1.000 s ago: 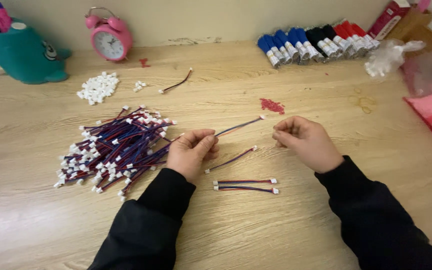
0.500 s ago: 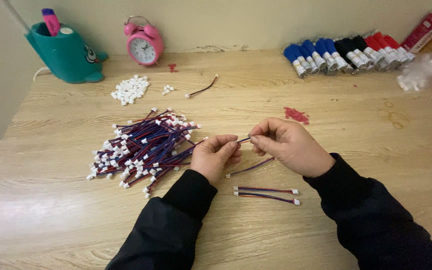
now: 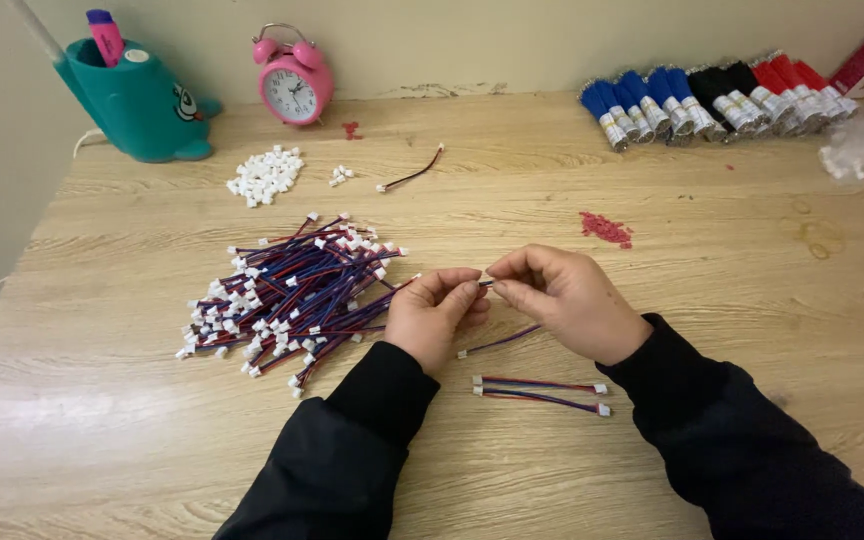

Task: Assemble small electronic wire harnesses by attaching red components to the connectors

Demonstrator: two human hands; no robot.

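Between the two hands, a short red-and-blue wire [image 3: 500,341] is being pinched at its end by the left hand [image 3: 435,317] and right hand [image 3: 564,300] together. Far beyond the left hand, a teal holder [image 3: 137,100] is holding a pink marker [image 3: 105,36]. Beside the left hand, a wire pile [image 3: 292,290] is lying on the table [image 3: 752,280].

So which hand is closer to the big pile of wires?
Left. The left hand sits right beside the pile of wires, almost touching its edge. The right hand is farther away, on the left hand's other side.

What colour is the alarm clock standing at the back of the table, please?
The alarm clock is pink with a white face, clear in the head view.
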